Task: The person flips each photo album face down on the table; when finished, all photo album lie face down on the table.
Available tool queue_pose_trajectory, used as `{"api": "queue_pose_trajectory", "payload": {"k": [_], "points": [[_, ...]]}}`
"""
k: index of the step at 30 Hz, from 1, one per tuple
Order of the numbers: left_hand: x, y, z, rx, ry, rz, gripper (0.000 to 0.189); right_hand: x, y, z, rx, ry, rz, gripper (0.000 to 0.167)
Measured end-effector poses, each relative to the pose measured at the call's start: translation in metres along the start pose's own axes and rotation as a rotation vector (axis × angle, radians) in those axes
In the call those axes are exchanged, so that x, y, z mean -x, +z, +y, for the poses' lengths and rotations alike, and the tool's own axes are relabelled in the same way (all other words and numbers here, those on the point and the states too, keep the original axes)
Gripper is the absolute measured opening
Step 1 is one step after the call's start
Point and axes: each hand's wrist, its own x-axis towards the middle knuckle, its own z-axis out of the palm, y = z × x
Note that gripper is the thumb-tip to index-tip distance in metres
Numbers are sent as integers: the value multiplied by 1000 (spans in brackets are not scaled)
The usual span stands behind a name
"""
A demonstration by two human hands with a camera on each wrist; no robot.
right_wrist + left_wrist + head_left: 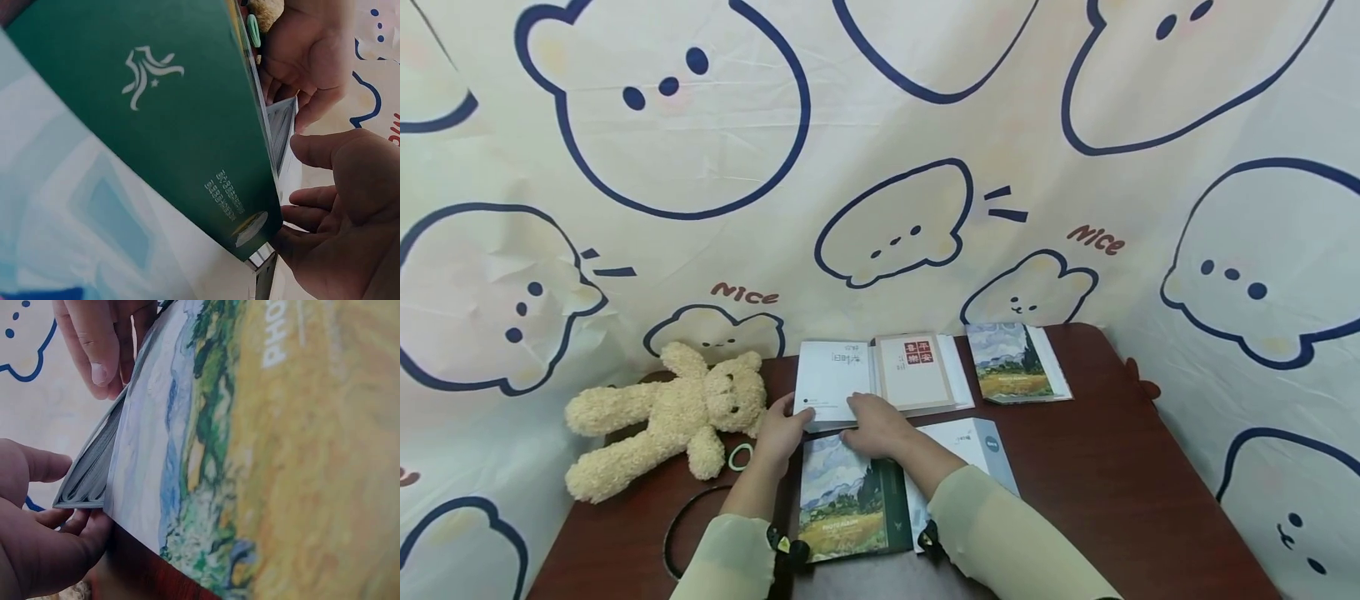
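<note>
A white photo album [831, 379] with small print on its cover lies toward the back of the table. My left hand [781, 433] pinches its near left corner, thumb on top and fingers beneath, as the left wrist view shows. My right hand [880, 427] holds the near edge farther right, its thumb [312, 150] at the cover. Grey page edges [94, 465] show between the covers. Just in front lies a landscape-painting photo album [842, 500] with a green strip [156, 119] bearing a white emblem. Its far edge is close to both hands.
A beige-covered album [917, 375] with red characters is right of the white one. Another painted album [1011, 362] lies at the back right. A pale blue-and-white book [977, 450] is under my right forearm. At left are a teddy bear [692, 408], a green ring [741, 457] and a black cord [672, 533].
</note>
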Motion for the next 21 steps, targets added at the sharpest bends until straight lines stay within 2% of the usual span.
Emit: {"api": "queue_pose_trajectory", "payload": {"k": [10, 21], "points": [[5, -9, 0, 25, -16, -6, 67, -4, 2, -6, 16, -11, -3, 60], [10, -6, 4, 31, 10, 63, 64, -4, 1, -9, -56, -7, 21, 61]]}}
